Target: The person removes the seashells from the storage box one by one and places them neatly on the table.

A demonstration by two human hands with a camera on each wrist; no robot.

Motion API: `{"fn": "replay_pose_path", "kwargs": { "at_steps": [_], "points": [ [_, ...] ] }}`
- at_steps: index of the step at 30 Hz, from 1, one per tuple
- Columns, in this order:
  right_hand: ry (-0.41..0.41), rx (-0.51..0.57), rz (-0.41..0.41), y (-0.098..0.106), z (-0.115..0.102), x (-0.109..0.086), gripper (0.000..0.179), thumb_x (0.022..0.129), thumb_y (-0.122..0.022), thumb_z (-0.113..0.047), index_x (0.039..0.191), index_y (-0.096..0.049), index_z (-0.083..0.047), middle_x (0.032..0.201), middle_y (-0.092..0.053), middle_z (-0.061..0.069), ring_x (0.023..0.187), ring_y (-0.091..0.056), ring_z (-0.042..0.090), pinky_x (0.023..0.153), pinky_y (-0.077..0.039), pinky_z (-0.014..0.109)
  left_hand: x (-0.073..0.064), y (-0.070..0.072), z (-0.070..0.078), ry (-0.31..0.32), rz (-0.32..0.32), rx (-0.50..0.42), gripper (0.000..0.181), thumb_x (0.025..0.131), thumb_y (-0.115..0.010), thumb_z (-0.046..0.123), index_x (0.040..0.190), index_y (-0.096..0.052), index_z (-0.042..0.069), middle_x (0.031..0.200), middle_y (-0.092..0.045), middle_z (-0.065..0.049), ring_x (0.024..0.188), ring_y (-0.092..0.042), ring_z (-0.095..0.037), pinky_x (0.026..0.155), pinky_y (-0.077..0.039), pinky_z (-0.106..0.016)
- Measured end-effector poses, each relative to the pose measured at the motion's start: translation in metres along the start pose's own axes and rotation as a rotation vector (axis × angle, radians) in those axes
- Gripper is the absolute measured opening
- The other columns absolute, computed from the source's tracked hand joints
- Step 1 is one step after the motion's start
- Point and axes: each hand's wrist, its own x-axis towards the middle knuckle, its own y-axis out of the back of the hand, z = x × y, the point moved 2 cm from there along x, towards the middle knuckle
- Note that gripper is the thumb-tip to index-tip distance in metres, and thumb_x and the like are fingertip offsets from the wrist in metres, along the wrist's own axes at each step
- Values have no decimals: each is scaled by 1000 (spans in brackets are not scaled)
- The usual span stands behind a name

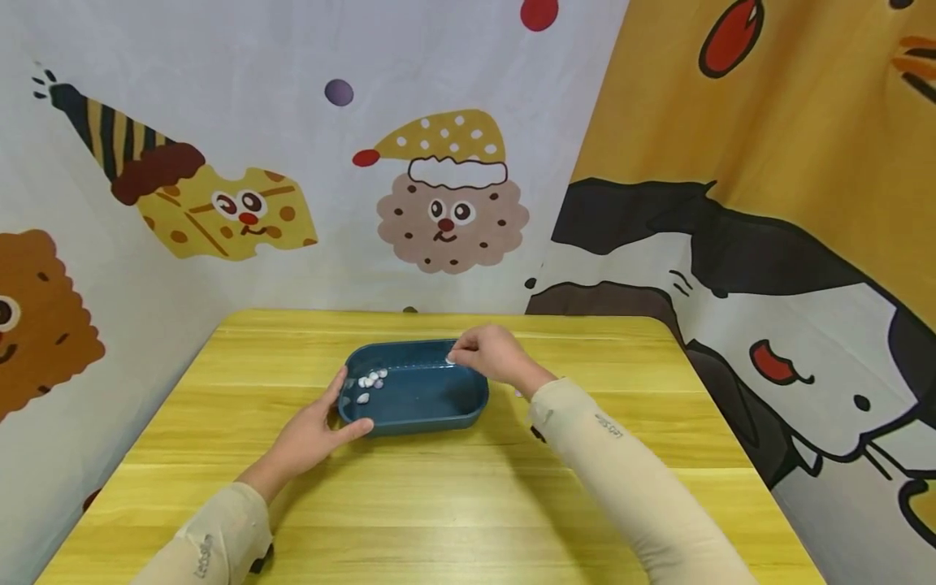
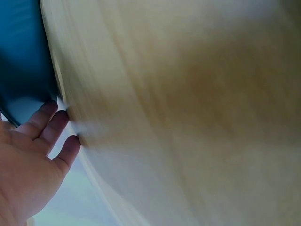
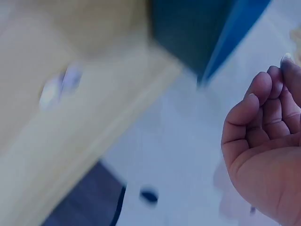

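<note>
A dark blue oblong tray [image 1: 417, 424] stands on the table. Inside its left end lie several small white shells [image 1: 363, 398], glossy with some purplish tint. My left hand [image 1: 310, 435] rests against the tray's near left corner, thumb along the front side and extended fingers at the left end. The left wrist view shows these fingers [image 2: 51, 126] touching low on the tray's outer wall. Over the far right part of the tray, my right hand [image 1: 493, 355] pinches a small white shell [image 1: 450, 360] between thumb and fingertips; the other fingers are curled in.
On the table right of the tray, two pale shells [image 3: 70, 77] show blurred in the right wrist view. The yellow wood-grain table [image 1: 439, 504] ends at a back edge close behind the tray. Behind it hangs a cartoon-printed cloth [image 1: 292, 49].
</note>
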Motion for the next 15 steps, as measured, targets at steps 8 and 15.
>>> {"fn": "replay_pose_path", "kwargs": {
  "at_steps": [8, 15],
  "points": [
    [-109, 7, 97, 72, 66, -45, 22, 103, -74, -35, 101, -83, -15, 82, -76, -1, 68, -51, 15, 68, -47, 31, 0, 1, 1, -11, -2, -4, 115, 94, -66, 74, 173, 7, 32, 171, -30, -30, 151, -41, -57, 115, -43, -71],
    [-164, -43, 52, 71, 122, -74, 20, 104, -72, -30, 104, -83, -14, 90, -80, 7, 64, -49, 14, 68, -46, 32, 0, 0, -1, -23, 3, 1, 116, 93, -65, 77, 172, 9, 34, 170, -31, -31, 149, -44, -57, 112, -46, -71]
  ]
}}
